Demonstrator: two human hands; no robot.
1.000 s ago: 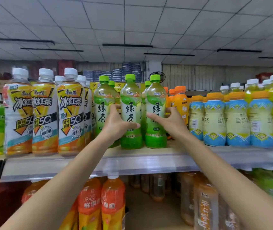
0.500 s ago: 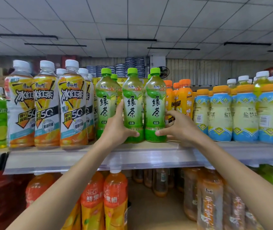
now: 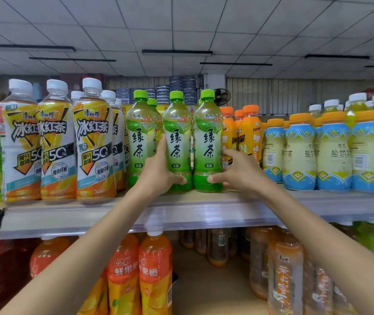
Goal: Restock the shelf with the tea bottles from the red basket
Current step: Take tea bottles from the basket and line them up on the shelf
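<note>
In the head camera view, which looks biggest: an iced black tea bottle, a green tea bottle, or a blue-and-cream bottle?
1. Iced black tea bottle.
2. Green tea bottle.
3. Blue-and-cream bottle.

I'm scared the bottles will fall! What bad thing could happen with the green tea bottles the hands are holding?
1. The middle green tea bottle and the right green tea bottle stand close to the shelf edge; a pull could tip them off.
2. The right hand is squeezed against the orange bottles, so it might knock them.
3. The left hand could nudge the left green tea bottle.
</note>
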